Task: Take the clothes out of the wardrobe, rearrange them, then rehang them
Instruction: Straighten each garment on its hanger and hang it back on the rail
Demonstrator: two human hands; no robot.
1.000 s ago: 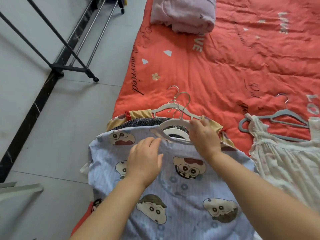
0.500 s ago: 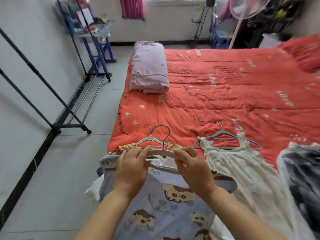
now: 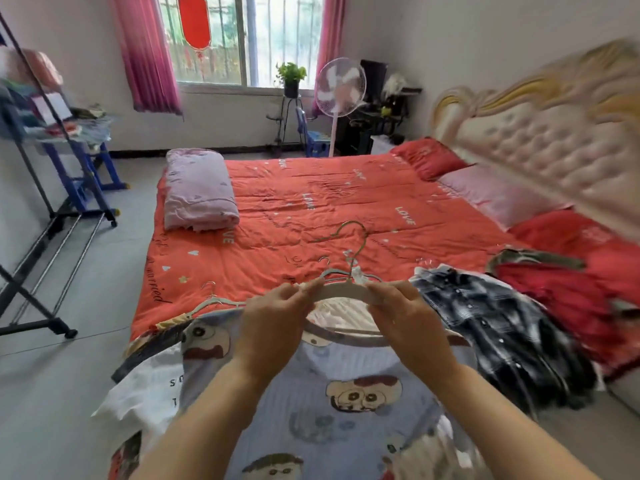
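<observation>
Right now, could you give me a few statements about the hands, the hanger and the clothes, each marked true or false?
1. The left hand and the right hand hold the white hanger. True.
2. The plaid shirt lies left of the blue cartoon shirt. False: it lies to its right.
3. A folded pink quilt rests on the red bed cover. True.
4. The fan stands beside the clothes rack. False: it stands by the window.
</observation>
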